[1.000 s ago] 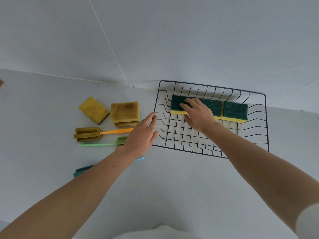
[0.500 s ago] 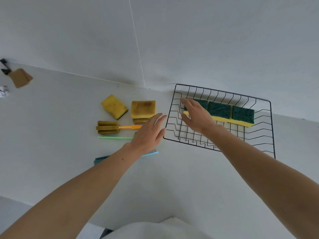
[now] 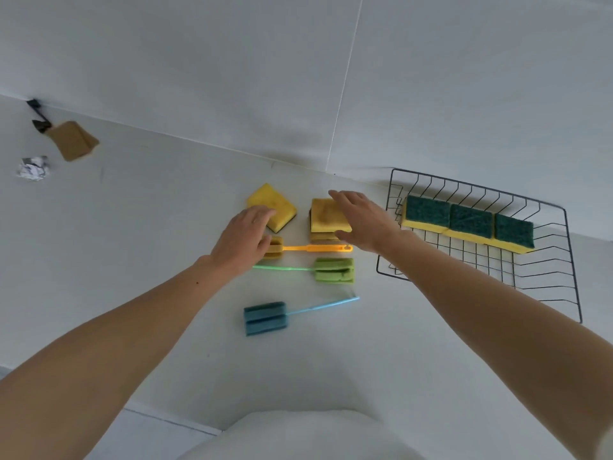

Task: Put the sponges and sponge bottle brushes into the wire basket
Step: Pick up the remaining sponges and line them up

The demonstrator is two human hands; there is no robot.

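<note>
Right hand [image 3: 361, 224], fingers spread, over the stacked sponges [image 3: 326, 218]; left hand [image 3: 243, 239] empty at nine o'clock. A careless grab could topple the stack.

The wire basket [image 3: 550, 207] was thin dark metal wire. Inside it, the sponges [image 3: 469, 224] showed rough green scouring tops over yellow foam. Left of the basket, the desk [image 3: 139, 247] was smooth, matt white.

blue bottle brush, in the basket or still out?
Out. The blue bottle brush lies flat on the counter, left of the wire basket, nearest the person; neither hand touches it.
</note>
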